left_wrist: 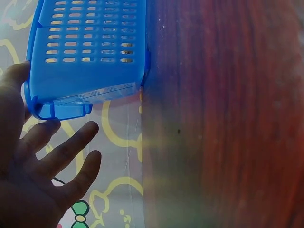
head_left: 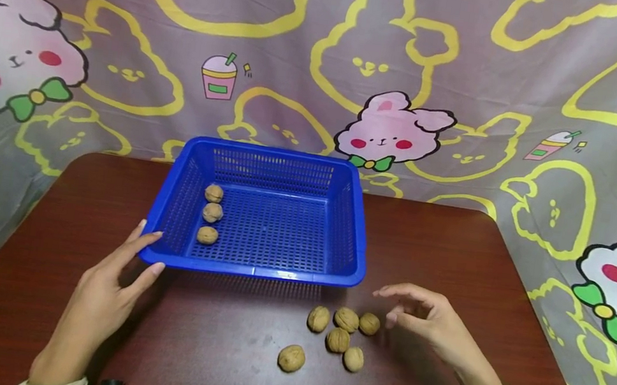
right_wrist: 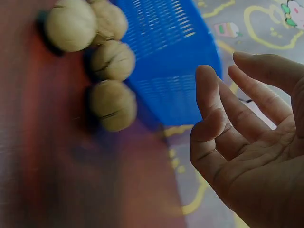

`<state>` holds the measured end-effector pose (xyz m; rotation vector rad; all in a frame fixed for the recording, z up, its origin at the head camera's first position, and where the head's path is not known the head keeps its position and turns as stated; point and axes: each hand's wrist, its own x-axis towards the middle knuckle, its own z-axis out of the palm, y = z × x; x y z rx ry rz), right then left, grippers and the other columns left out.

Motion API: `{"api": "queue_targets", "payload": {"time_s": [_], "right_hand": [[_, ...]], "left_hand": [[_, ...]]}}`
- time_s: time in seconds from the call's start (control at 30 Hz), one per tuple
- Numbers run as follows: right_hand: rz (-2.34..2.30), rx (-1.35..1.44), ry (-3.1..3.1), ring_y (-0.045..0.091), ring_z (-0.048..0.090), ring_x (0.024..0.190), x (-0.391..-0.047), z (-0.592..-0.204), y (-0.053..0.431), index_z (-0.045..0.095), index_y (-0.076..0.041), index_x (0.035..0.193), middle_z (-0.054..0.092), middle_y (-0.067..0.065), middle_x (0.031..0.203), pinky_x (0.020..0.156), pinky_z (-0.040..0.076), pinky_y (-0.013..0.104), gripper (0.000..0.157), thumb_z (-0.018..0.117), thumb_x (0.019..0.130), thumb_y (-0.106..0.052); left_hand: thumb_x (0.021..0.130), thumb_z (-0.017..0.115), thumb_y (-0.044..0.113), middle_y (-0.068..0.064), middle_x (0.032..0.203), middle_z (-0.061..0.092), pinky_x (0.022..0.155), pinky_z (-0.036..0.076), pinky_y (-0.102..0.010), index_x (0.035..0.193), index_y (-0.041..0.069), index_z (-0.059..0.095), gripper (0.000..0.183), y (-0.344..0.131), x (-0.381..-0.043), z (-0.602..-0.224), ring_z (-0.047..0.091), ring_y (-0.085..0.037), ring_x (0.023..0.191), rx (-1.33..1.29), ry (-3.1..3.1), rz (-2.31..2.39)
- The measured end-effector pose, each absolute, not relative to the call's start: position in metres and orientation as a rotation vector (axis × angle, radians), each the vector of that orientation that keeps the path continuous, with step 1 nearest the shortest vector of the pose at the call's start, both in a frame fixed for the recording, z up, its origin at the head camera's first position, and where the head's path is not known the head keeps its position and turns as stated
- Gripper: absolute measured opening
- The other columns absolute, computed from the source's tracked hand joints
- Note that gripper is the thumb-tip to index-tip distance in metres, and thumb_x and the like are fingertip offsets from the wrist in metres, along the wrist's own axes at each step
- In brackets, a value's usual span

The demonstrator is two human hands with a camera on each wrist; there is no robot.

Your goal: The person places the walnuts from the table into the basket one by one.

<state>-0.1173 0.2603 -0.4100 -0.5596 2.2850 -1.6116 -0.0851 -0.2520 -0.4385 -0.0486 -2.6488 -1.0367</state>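
A blue plastic basket [head_left: 252, 271] with slotted walls stands on the table. Three walnuts [head_left: 207, 235] lie in a row along its left inner side. My left hand [head_left: 102, 292] holds the basket's near left corner between thumb and index finger; the other fingers spread free below the rim in the left wrist view. Several more walnuts [head_left: 338, 340] lie loose on the table in front of the basket's right half. Just right of them hovers my right hand [head_left: 436, 327], its fingers loosely bent with nothing between them. The right wrist view shows walnuts [right_wrist: 114, 105] beside the basket.
The dark red-brown table [head_left: 195, 358] carries the basket near its far edge. Behind and around it hangs a grey cloth [head_left: 277, 67] with yellow outlines and cartoon rabbits. One walnut [head_left: 291, 358] lies a little apart, left of the group.
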Motion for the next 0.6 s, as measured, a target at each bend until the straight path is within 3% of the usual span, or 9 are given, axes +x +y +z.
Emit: {"api": "queue_targets", "payload": {"time_s": [0.17, 0.27, 0.4, 0.6], "right_hand": [[-1.660, -0.491, 2.205, 0.015, 0.074, 0.080, -0.115, -0.430, 0.265, 0.064, 0.007, 0.130, 0.078, 0.007, 0.098, 0.071, 0.063, 0.037, 0.029, 0.061, 0.101, 0.003], [-1.670, -0.484, 2.182, 0.016, 0.073, 0.076, -0.115, -0.441, 0.267, 0.061, 0.011, 0.130, 0.075, 0.007, 0.084, 0.064, 0.061, 0.037, 0.030, 0.060, 0.101, 0.004], [-1.658, -0.476, 2.188, 0.014, 0.073, 0.074, -0.115, -0.453, 0.269, 0.060, 0.010, 0.132, 0.076, 0.004, 0.084, 0.059, 0.058, 0.034, 0.033, 0.062, 0.100, 0.004], [-1.599, -0.497, 2.240, 0.015, 0.074, 0.072, -0.116, -0.462, 0.267, 0.063, 0.006, 0.133, 0.076, 0.020, 0.093, 0.054, 0.052, 0.026, 0.036, 0.062, 0.096, 0.007]], "left_hand": [[0.102, 0.072, 0.028, -0.002, 0.169, 0.038, 0.103, 0.040, -0.071, 0.153, 0.030, 0.055, 0.054, -0.251, -0.086, -0.438, 0.050, -0.051, 0.142, -0.054, -2.641, -1.032], [0.101, 0.072, 0.028, -0.001, 0.169, 0.038, 0.103, 0.041, -0.071, 0.152, 0.030, 0.055, 0.054, -0.251, -0.086, -0.438, 0.050, -0.050, 0.142, -0.053, -2.640, -1.029], [0.101, 0.072, 0.028, -0.001, 0.169, 0.038, 0.103, 0.041, -0.070, 0.152, 0.031, 0.055, 0.054, -0.251, -0.086, -0.438, 0.050, -0.050, 0.142, -0.046, -2.643, -1.028], [0.101, 0.072, 0.029, 0.000, 0.169, 0.037, 0.103, 0.041, -0.070, 0.152, 0.031, 0.055, 0.054, -0.251, -0.086, -0.438, 0.050, -0.051, 0.142, -0.046, -2.648, -1.035]]}}
